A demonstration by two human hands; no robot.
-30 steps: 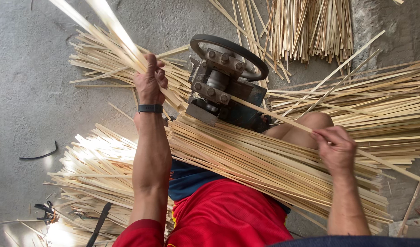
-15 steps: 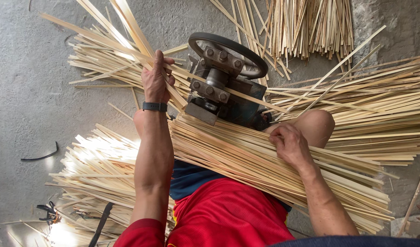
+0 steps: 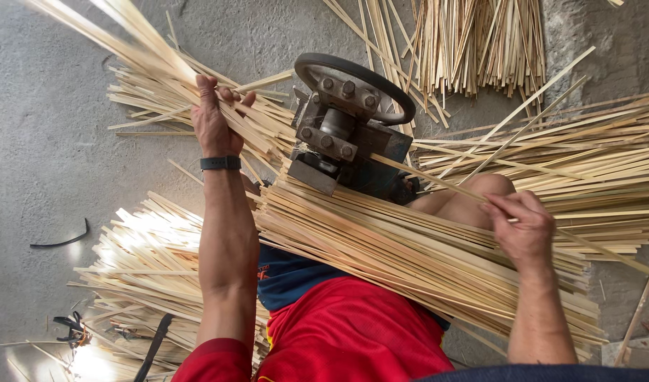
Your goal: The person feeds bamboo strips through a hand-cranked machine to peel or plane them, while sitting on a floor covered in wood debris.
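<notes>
My left hand, with a black band on its wrist, is shut on a sheaf of thin bamboo strips that run up to the top left. These strips come out of a small metal machine with a black handwheel on top. My right hand pinches a single bamboo strip that slants down from the machine's right side. A thick bundle of strips lies across my lap, under that hand, beside my bare knee.
Loose piles of bamboo strips lie on the grey concrete floor: at lower left, at right and at the top. A curved black piece lies on the floor at left. Red clothing fills the bottom.
My right hand moved from the lap bundle out to the right and now pinches one strip leading to the machine. My left hand stayed put, and its strips swung a little.
</notes>
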